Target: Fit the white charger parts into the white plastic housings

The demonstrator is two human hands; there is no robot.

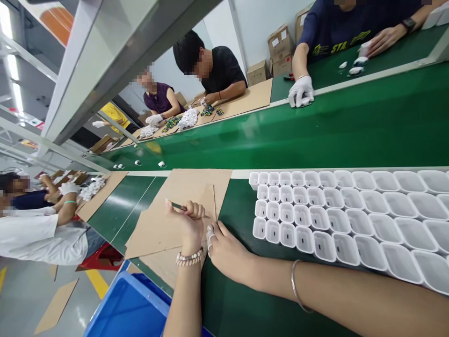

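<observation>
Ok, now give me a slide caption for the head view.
Left hand holding a slim tool over cardboard, right hand close by, with rows of white containers to the right.

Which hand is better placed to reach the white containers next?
Right hand, probably: it is nearer the white containers, while the left hand grips a slim tool over the cardboard.

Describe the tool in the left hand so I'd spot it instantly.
On the green workbench, find the cardboard left of the white containers. Above it, the left hand grips the tool: slim and dark, unlike the broad, brown cardboard beneath.
</observation>
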